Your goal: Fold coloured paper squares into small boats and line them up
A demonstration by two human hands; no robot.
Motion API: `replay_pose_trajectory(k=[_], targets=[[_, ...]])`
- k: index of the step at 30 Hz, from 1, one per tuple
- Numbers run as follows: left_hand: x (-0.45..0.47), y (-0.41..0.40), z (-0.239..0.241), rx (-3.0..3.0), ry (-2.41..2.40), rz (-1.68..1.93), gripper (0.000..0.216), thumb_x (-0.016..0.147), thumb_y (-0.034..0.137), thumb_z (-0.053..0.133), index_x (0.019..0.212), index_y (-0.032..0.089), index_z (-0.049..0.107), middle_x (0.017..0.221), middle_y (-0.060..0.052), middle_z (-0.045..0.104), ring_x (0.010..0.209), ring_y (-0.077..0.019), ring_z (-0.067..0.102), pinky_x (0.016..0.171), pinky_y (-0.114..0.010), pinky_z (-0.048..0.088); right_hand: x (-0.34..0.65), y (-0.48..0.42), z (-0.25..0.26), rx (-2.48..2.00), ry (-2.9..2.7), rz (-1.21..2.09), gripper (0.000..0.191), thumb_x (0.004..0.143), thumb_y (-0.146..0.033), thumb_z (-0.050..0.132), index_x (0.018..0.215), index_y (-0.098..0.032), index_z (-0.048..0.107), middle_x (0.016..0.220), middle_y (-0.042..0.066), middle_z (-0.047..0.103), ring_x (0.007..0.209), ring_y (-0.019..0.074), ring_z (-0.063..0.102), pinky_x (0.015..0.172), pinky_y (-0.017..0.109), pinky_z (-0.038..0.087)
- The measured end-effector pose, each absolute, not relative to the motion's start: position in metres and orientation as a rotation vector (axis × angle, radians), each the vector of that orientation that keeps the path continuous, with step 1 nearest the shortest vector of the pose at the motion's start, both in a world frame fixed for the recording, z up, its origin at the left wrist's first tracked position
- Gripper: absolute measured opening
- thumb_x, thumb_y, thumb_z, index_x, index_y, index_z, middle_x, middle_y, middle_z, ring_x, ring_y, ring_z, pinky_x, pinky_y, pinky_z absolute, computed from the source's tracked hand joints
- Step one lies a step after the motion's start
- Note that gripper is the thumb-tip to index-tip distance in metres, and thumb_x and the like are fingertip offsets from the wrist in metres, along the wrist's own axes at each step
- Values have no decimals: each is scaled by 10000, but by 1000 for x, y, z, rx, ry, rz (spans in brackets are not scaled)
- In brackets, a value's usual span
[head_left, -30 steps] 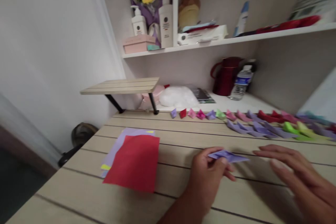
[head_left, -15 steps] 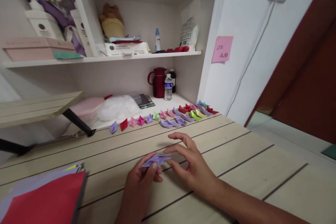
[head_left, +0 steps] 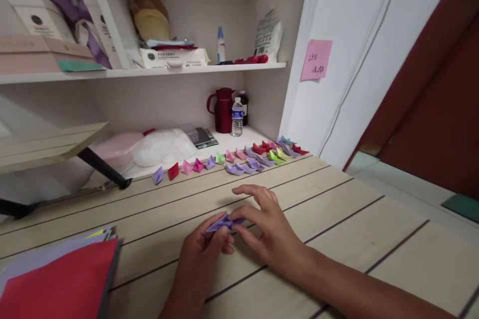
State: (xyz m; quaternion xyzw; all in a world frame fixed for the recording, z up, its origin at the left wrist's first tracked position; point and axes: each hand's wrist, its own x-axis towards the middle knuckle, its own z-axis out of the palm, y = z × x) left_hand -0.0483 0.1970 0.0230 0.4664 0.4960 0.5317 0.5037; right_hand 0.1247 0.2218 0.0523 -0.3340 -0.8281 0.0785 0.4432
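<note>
A small folded purple paper piece (head_left: 223, 222) sits just above the wooden tabletop (head_left: 337, 209), pinched between both hands. My left hand (head_left: 204, 251) grips its left end with thumb and fingers closed. My right hand (head_left: 267, 229) pinches its right end with thumb and forefinger, the other fingers spread above. A row of small folded paper boats (head_left: 239, 159) in purple, red, pink and green lines the far edge of the table.
A stack of coloured paper sheets (head_left: 60, 281), red on top, lies at the near left. A raised wooden riser (head_left: 45, 144) stands at the left. Behind are a dark red jug (head_left: 222, 109), a water bottle (head_left: 237, 117), a white bag (head_left: 162, 145) and shelves with bottles. A pink note (head_left: 316, 59) hangs on the wall.
The view has swung right from the paper stack. My right hand has closed in from the right and now pinches the purple piece that my left hand kept holding.
</note>
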Motion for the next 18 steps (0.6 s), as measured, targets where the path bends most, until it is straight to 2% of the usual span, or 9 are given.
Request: replay_pose_trajectory(k=[6, 12, 15, 18], targets=[[-47, 197, 28, 1151, 1176, 1240, 481, 753, 457, 717, 1120, 146, 706, 645, 14, 675, 580, -121, 598, 620, -254, 500, 122, 224, 49, -825, -2071, 194, 213, 820, -88, 621, 951, -246, 677, 1292, 71, 540, 1192, 278, 490, 984, 468, 352], [-46, 197, 27, 1164, 1169, 1202, 480, 758, 409, 709, 1150, 134, 675, 746, -12, 710, 603, -119, 606, 648, -269, 507, 121, 228, 45, -865, -2049, 198, 152, 824, -100, 644, 868, -242, 672, 1272, 58, 572, 1173, 271, 513, 970, 458, 356], [-46, 197, 24, 1159, 1146, 1222, 562, 749, 342, 729, 1252, 137, 588, 783, -3, 697, 634, -119, 620, 669, -269, 510, 122, 231, 46, -900, -2010, 278, 129, 824, -102, 655, 815, -229, 676, 1221, 57, 603, 1148, 269, 527, 960, 458, 363], [-47, 197, 20, 1155, 1200, 1313, 665, 769, 340, 714, 1361, 170, 464, 725, 60, 598, 537, -96, 573, 559, -243, 480, 125, 235, 50, -966, -1969, 453, 125, 793, -91, 689, 776, -215, 684, 1089, 57, 652, 1054, 248, 568, 914, 424, 406]])
